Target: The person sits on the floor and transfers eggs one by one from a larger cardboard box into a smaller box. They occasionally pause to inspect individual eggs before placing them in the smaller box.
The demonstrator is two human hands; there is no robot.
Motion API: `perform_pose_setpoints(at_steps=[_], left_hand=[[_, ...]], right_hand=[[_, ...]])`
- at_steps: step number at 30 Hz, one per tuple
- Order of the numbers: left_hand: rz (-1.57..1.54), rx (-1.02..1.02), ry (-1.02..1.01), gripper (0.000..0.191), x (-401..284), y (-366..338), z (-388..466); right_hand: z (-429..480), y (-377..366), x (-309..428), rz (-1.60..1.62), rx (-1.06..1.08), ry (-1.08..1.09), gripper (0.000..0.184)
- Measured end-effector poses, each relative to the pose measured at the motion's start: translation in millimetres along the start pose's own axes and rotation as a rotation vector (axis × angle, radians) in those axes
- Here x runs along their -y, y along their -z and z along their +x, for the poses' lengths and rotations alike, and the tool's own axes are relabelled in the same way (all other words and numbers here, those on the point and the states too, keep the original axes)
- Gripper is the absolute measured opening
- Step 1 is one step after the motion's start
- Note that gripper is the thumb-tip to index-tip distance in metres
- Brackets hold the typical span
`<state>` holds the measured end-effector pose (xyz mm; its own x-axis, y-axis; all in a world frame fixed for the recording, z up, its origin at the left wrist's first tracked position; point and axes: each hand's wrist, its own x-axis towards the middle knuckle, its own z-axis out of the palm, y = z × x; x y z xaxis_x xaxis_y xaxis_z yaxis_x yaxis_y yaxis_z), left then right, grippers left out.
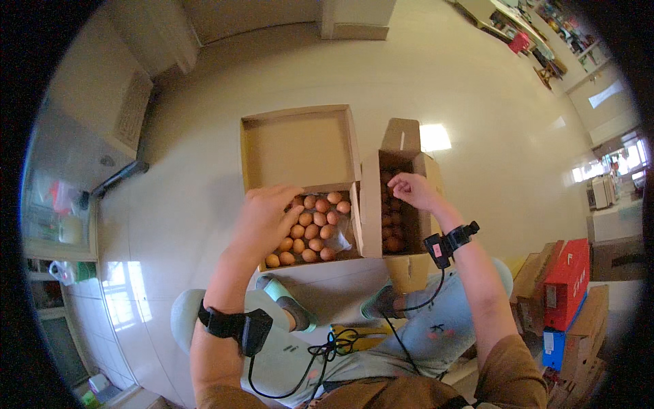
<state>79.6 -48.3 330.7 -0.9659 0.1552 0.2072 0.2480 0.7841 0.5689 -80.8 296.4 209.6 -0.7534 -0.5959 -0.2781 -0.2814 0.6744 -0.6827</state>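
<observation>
A shallow cardboard box (301, 266) stands on the floor before me, its lid (299, 151) folded back, with rows of brown eggs (311, 231) inside. Over its left side is my left hand (268, 214), thumb and fingers spread around a partly hidden egg at the back left; whether it grips that egg is unclear. To the right stands a narrow, deeper cardboard box (370, 209) with its flaps up and more brown eggs (393, 243) in shadow. My right hand (416, 191) hovers at its opening, fingers loosely bent, no egg visible in them.
Crumpled clear plastic (343, 240) lies at the right of the shallow box. My feet and a looped black cable (334, 345) are close in front. Stacked boxes, one a red box (567, 283), stand at my right. A glass-fronted cabinet (66, 204) is at the left.
</observation>
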Motion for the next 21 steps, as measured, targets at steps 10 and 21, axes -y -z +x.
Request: perform_pose_setpoints(at_steps=[10,21], left_hand=[[0.018,0.094,0.066,0.027,-9,-3,11],[0.056,0.117,0.059,0.029,-6,-5,14]], right_hand=[[-12,-109,-111,-0.278,0.402,-0.135,0.050],[-18,-109,-121,-0.041,0.699,-0.459,0.052]])
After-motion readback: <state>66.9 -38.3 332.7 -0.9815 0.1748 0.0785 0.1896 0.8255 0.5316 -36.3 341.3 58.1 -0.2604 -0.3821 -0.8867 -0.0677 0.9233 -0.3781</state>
